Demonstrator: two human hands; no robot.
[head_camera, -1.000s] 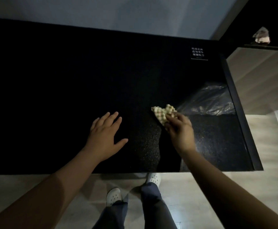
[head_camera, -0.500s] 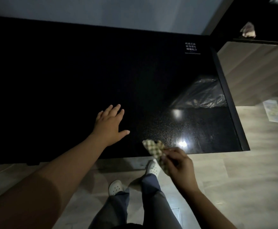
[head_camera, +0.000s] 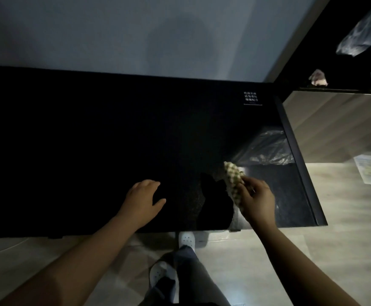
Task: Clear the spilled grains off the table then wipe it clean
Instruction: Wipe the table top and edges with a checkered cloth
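A: R fingers (head_camera: 245, 184)?
B: Pinched shut on the checked cloth (head_camera: 233, 180), held over the table's near-right part. Right hand (head_camera: 257, 200) bunches it; looks soft, light, limp, so prob best gripped in a wad.
A: Left hand (head_camera: 143, 198)?
B: Flat, fingers loose, holding nothing.
A: Surface?
B: Black table (head_camera: 92, 140), glossy, speckled; no grains visible. Plastic bag (head_camera: 266, 149) by right edge. Room dim, pale wall (head_camera: 114, 36).

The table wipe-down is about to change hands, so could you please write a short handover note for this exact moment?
Left hand: empty, resting flat on the black table.
Right hand: gripping the checkered cloth over the table's near right part.
Clear plastic bag: lying by the right edge, just beyond the cloth.
Done: no grains stand out on the dark, dim surface, though I cannot be sure.
Left: wipe the rest of the table, then check under better light.
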